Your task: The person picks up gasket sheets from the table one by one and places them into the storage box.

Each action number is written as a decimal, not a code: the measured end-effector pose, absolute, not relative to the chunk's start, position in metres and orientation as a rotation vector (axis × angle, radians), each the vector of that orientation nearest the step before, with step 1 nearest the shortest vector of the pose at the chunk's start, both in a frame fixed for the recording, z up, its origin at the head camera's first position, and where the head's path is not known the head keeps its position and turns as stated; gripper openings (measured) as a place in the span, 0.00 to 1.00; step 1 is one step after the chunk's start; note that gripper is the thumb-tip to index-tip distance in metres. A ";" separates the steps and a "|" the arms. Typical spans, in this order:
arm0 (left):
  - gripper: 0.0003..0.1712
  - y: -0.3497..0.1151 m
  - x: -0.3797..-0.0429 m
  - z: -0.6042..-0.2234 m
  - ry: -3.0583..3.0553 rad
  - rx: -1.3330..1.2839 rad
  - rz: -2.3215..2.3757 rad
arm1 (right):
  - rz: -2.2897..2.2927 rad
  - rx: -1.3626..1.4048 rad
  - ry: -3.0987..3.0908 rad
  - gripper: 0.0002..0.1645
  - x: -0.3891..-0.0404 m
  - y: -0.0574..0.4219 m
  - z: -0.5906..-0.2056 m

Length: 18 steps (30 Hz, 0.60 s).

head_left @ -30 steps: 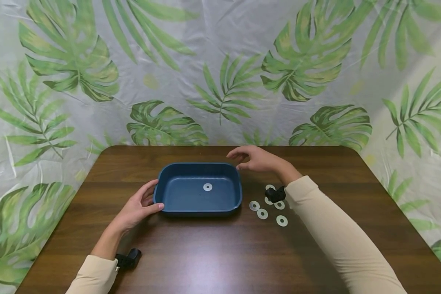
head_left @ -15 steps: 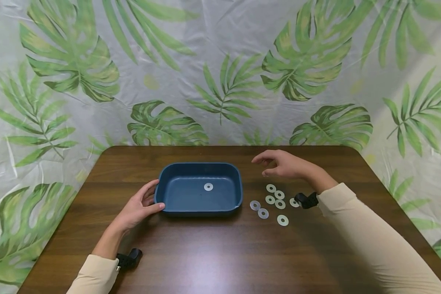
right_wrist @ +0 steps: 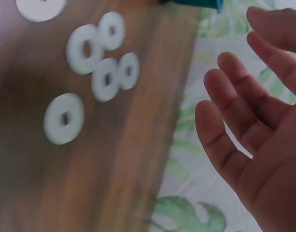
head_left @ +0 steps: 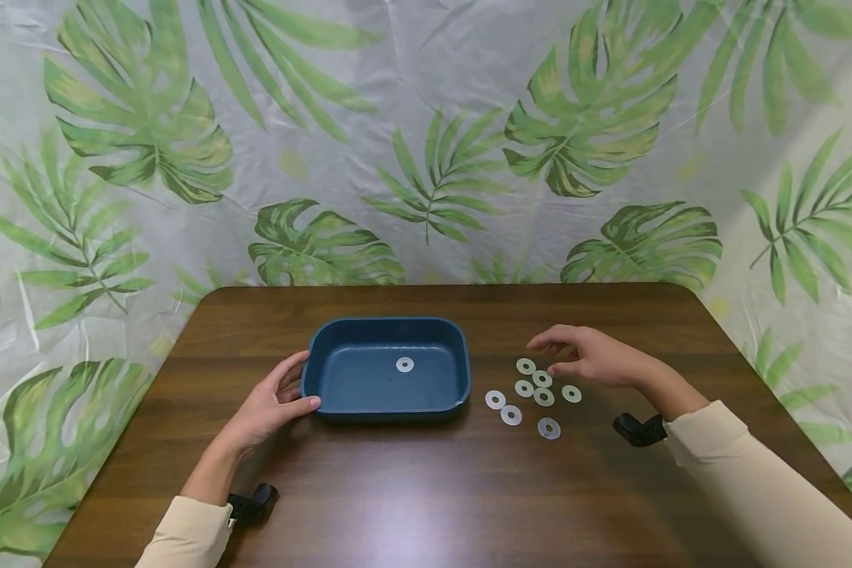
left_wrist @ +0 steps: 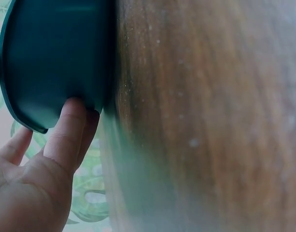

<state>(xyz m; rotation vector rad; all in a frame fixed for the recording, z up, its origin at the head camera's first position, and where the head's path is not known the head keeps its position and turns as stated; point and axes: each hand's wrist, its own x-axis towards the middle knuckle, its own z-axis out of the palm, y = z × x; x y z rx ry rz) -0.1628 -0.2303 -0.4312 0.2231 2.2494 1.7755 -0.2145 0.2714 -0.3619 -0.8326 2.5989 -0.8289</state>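
A blue rectangular tray (head_left: 355, 383) stands left of the table's middle, with one flat washer (head_left: 405, 364) lying on its floor. My left hand (head_left: 263, 410) grips the tray's left end, the thumb over the rim. In the left wrist view, fingers (left_wrist: 65, 130) press against the outer wall of the tray (left_wrist: 51, 58). My right hand (head_left: 599, 359) hovers just above and right of several loose washers (head_left: 543, 397), holding nothing. The right wrist view shows its fingers (right_wrist: 213, 125) loosely bent and spread, apart from a washer (right_wrist: 64, 118) on the table.
The dark wooden table (head_left: 412, 505) runs back to a leaf-patterned cloth (head_left: 468, 158) hanging behind it. Some washers touch each other; another washer (head_left: 550, 428) lies apart at the front of the group. Black wrist cameras (head_left: 639, 430) sit at both cuffs.
My right hand has moved from beside the tray's back right corner to the right and toward the front, over the loose washers. The left hand and tray have stayed put.
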 end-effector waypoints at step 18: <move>0.47 -0.230 -0.161 -0.432 2.244 0.230 1.794 | -0.656 -0.797 2.825 0.20 -0.197 0.298 -0.412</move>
